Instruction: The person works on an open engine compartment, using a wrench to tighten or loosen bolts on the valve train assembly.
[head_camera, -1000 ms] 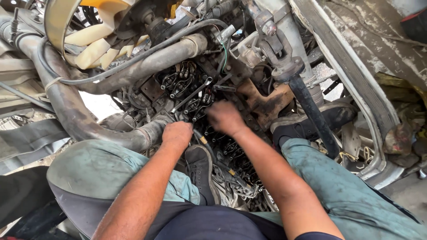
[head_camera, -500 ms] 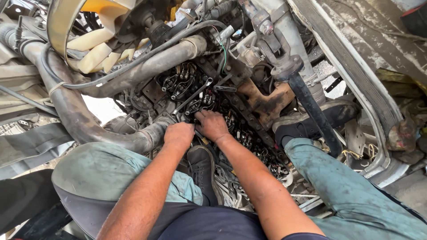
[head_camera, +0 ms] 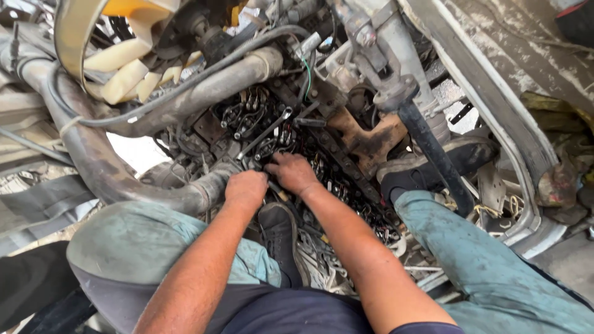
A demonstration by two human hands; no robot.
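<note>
2 hands meet on the engine top [head_camera: 272,133]: left hand [head_camera: 246,188] fisted, contents unseen; right hand [head_camera: 293,173] pressing spread fingers beside it, wrench [head_camera: 265,133] lying just beyond.

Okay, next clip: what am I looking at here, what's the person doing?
A person crouches over an exposed, greasy engine, feet braced on its frame. Both hands are down among the valve parts: the left hand rests closed beside a thick hose, and the right hand presses its fingers onto the metal parts next to it. A wrench lies loose on the engine just beyond the hands. What either hand grips is hidden.
</note>
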